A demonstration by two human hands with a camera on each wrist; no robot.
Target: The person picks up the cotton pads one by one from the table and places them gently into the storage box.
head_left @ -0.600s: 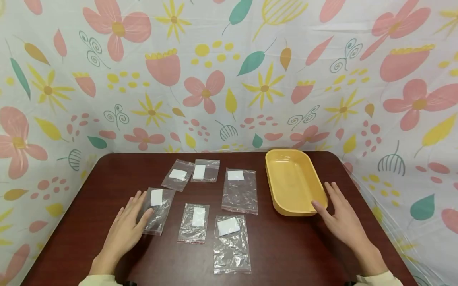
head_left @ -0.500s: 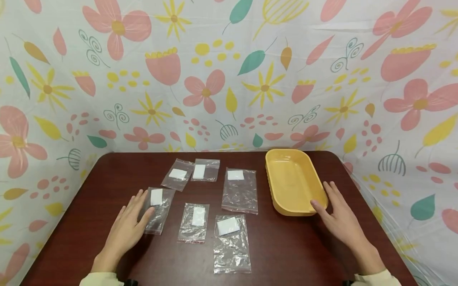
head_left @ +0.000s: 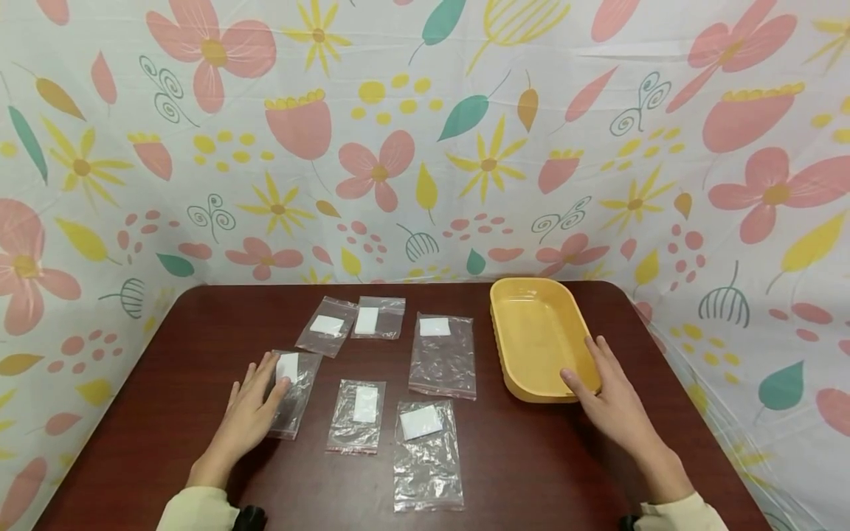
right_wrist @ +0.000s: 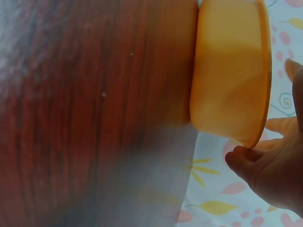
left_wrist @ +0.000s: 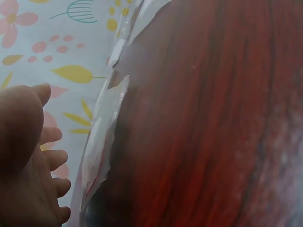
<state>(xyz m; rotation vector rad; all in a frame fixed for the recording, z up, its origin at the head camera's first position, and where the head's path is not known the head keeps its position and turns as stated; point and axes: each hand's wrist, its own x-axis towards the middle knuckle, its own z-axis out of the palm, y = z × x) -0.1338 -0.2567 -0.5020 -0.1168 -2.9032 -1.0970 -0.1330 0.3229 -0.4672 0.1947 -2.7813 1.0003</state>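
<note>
Yellow tray, far right on the table, is now overlapped by the right hand, which has edged inward, fingers spread. The left hand, also shifted inward, extends loose fingers over a plastic bag; both are within reach, neither gripped.

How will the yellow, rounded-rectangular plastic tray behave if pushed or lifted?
The tray is probably stiff: its walls stand without sagging. It would likely slide rather than tip, being low and wide on the dark wood-grain table. Maybe light for its size, since the rim looks thin.
</note>
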